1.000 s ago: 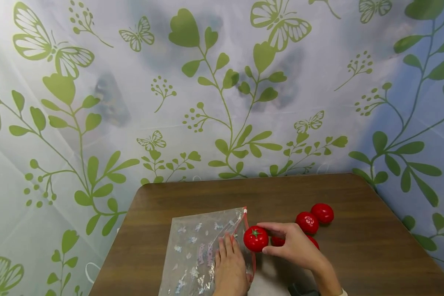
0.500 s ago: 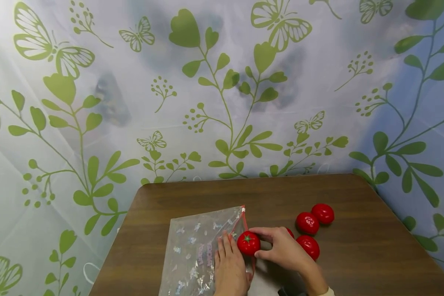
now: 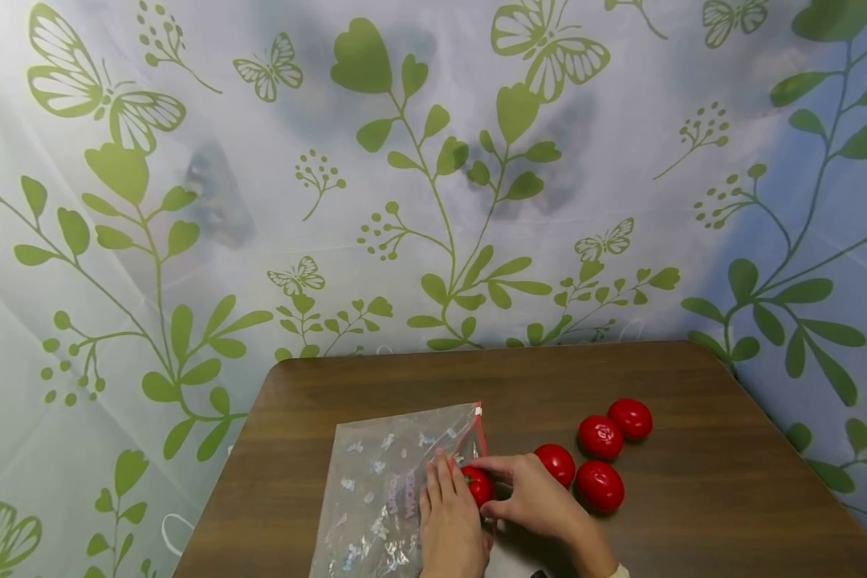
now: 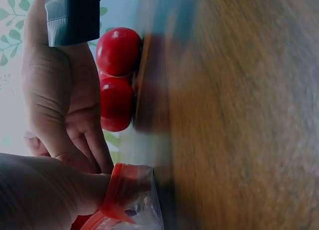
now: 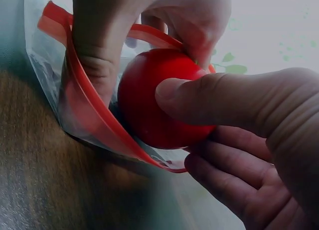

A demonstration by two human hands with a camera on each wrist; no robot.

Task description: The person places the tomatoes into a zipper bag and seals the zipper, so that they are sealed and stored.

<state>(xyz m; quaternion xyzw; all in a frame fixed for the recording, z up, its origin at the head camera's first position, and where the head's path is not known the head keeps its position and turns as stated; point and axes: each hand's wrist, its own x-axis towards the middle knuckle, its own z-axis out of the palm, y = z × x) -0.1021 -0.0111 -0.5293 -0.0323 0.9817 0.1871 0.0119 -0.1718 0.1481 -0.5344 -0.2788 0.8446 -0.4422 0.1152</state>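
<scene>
Head view: light is spreading fairly evenly; the printed backdrop [image 3: 419, 185] is glowing pale at left and shading into blue-grey at right. Glare: the clear bag [image 3: 368, 461] is throwing white glints; loose red tomatoes [image 3: 600, 436] are carrying small highlights. Shadow: the table [image 3: 715, 498] is showing darkness beside the right hand [image 3: 538, 494]. Left wrist view: dim; wood grain [image 4: 239, 115] is smearing into blur. Right wrist view: dim; the backdrop is washing out to near-white, and the held tomato [image 5: 144, 100] is showing a muted sheen.
</scene>
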